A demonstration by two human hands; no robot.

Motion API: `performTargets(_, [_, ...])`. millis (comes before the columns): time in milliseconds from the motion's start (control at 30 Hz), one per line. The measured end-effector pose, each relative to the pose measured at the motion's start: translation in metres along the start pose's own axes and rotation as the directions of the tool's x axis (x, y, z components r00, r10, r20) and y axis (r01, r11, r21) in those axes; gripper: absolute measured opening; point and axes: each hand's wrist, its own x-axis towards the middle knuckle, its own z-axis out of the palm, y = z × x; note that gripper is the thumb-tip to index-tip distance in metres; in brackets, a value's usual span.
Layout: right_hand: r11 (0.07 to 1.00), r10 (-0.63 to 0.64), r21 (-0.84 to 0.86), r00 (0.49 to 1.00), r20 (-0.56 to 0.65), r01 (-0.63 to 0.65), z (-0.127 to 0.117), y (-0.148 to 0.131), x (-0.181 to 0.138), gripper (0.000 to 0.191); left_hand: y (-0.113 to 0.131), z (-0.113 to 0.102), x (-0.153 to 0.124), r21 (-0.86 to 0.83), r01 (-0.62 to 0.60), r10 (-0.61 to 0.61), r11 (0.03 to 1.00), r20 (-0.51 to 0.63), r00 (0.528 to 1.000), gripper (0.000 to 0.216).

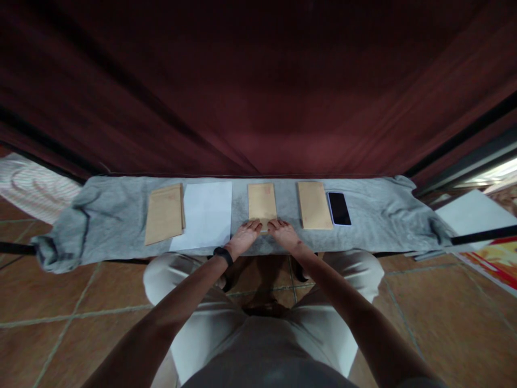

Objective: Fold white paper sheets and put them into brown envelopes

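Our left hand (244, 236) and right hand (284, 233) lay flat, holding nothing, fingertips on the near edge of the middle envelope (262, 200). It sat mid-tabletop (363, 237), its long axis pointing away, equally near both.

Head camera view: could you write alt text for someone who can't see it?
Both hands, left hand and right hand, rest on the near edge of a brown envelope on a grey cloth, with more envelopes, white paper and a phone alongside.
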Motion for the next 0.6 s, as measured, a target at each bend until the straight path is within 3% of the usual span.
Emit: performTargets(600, [1.0,-0.024,-0.013,1.0,-0.012,0.023,0.0035,0.0015,0.0011,0.026,0.002,0.0027,0.0029,0.074,-0.009,0.008,0.997,0.01,1.0,0.025])
